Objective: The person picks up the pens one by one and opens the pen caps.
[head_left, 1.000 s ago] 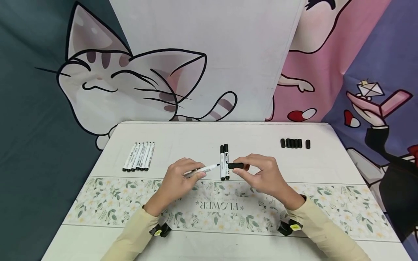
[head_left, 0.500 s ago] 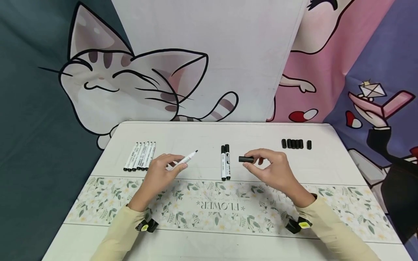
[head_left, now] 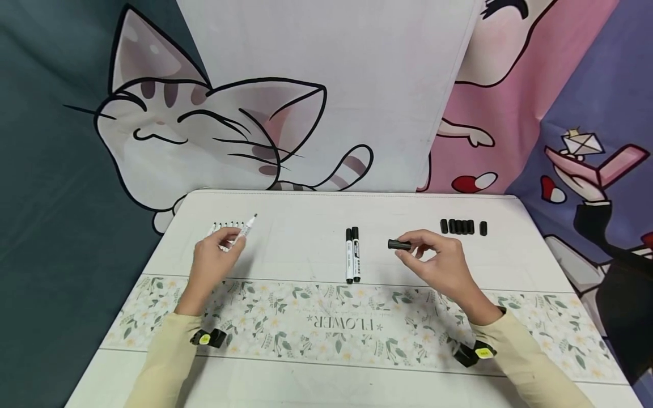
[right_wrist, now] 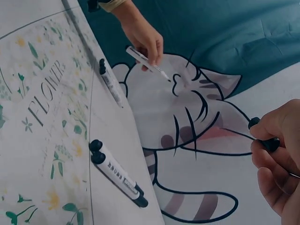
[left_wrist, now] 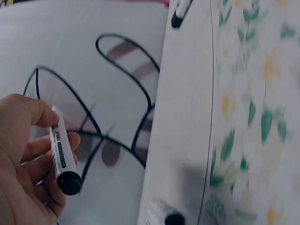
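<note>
My left hand (head_left: 228,242) grips an uncapped white marker (head_left: 244,230) just above the row of several uncapped white markers (head_left: 220,227) at the table's far left; its tip points up and right. The left wrist view shows the fingers curled round this marker (left_wrist: 62,153). My right hand (head_left: 411,247) pinches a black cap (head_left: 398,245) above the table, right of centre; the cap (right_wrist: 265,137) is also in the right wrist view. Two capped markers (head_left: 352,255) lie side by side in the middle.
A row of several loose black caps (head_left: 461,226) lies at the far right of the white table (head_left: 306,209). A floral runner (head_left: 331,323) crosses the table near me. Cartoon cat cloths hang behind the far edge.
The hands have drawn apart: my left hand carried the uncapped marker left over the marker row, and my right hand carried the cap to the right, away from the centre.
</note>
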